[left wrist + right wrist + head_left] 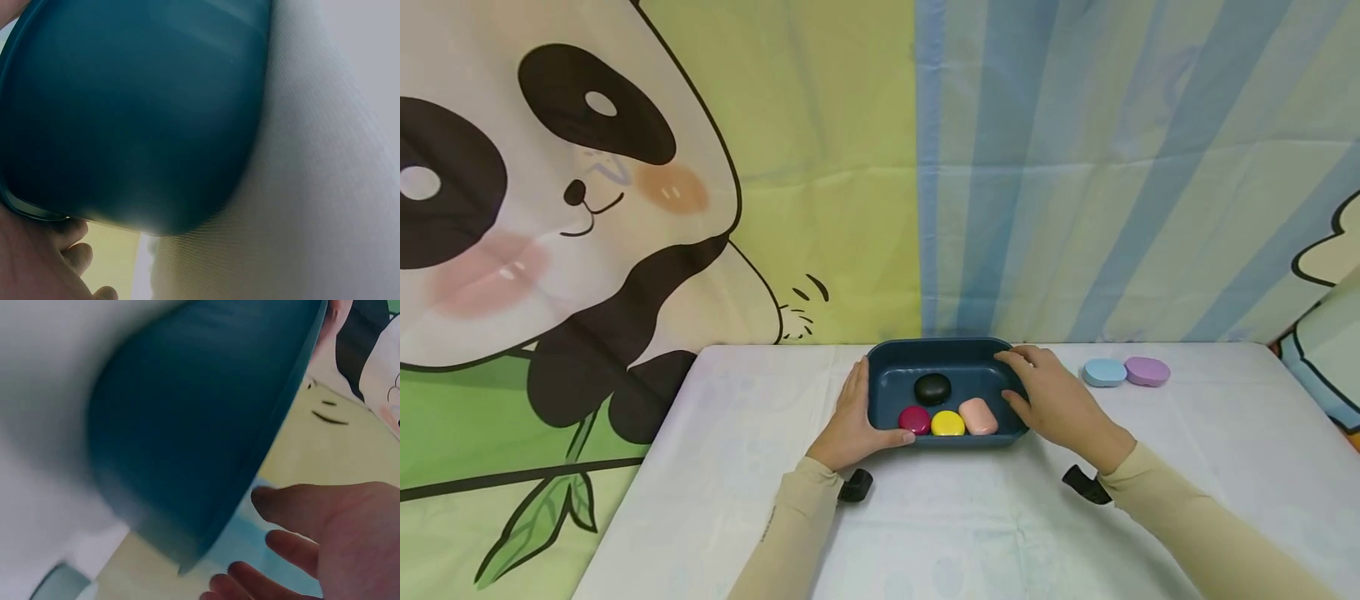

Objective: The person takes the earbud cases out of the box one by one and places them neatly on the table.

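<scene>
A dark blue deep tray stands at the table's back edge. Inside lie a black oval piece, a crimson round piece, a yellow round piece and a pink rounded bar; they look like soaps. My left hand grips the tray's left front corner, thumb along the front rim and fingers against the left side. Over the tray's right end is my right hand, fingers parted and holding nothing. In the right wrist view its fingers are apart from the tray wall.
To the right of the tray, a light blue oval bar and a purple oval bar lie side by side near the back edge. A white cloth covers the table. Behind it hangs a printed curtain with a panda.
</scene>
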Available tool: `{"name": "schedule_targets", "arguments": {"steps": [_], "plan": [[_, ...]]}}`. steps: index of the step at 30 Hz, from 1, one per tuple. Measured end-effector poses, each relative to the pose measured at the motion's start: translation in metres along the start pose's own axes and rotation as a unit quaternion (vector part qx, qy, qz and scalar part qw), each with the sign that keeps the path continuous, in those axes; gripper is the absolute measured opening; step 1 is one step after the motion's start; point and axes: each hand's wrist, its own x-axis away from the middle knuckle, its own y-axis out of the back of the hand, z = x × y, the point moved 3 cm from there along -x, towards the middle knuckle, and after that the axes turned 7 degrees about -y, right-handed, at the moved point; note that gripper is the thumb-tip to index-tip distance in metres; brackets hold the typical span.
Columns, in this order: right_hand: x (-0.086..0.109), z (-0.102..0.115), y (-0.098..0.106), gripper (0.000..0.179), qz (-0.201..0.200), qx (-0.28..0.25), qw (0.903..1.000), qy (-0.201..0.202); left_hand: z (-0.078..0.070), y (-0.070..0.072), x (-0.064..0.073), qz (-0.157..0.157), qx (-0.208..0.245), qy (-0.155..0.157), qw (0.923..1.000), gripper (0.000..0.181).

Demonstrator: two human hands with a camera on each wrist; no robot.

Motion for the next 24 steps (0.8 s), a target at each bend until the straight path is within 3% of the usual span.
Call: {"name": "schedule_targets", "arguments": {"steps": [14, 24], "plan": [[-0.012, 0.023, -0.022, 0.057, 0.086, -0.009, 0.9963, 0.007, 0.000, -0.001, 0.000, -0.001, -0.003, 0.001, 1.0000, 0.133], [-0.025, 0.025, -0.038, 0.057, 0.168, -0.015, 0.9848, -0.040, 0.001, 0.000, 0.000, 0.000, -0.010, -0.003, 0.9999, 0.133]]}}
